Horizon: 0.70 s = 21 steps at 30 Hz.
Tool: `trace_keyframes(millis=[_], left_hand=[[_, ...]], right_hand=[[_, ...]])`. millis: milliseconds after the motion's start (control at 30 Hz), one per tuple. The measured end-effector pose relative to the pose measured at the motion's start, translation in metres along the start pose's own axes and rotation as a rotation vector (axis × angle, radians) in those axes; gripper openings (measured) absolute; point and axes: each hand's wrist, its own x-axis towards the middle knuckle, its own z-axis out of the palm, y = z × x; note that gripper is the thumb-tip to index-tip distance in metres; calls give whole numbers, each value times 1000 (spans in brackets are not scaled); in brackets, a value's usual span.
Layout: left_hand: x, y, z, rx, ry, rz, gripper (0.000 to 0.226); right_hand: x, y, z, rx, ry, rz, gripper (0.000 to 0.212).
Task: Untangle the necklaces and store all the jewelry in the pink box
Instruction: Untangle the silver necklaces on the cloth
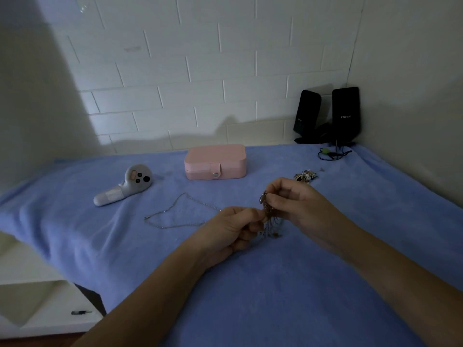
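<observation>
we've got the tangle of necklaces (269, 221) up off the counter (275, 284), in front of the pink box (215, 161) and a touch to its right. our left hand (233, 229) pinches the low side of the knot, our right hand (293, 199) pinches the top, both grips clenched on the chains. these look feather-light, limp and slippery, with thin links that could kink or snap, so we'd hold close to the knot and tease, never yank. one silver chain (175, 214) lies loose in front of the box, toward its left; a small heap of jewelry (305, 175) sits right of the box. the box lid looks shut.
</observation>
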Motion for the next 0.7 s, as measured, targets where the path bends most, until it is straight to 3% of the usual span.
trace_keyframes(millis=[167,267,367,500,700], left_hand=[[0,0,0,-36,1,23,28],[1,1,-3,-135,30,-22,32],[1,1,-4,-170,18,-19,36],[0,0,-4,-162,13,15,30],[0,-4,-3,-93,6,61,29]], right_hand=[[2,0,-4,6,-11,62,18],[-1,-6,-17,-308,-114,56,30],[-2,-7,-18,-641,-118,-90,25],[0,-5,-17,-646,-21,-141,14],[1,-2,-18,-551,-11,21,7]])
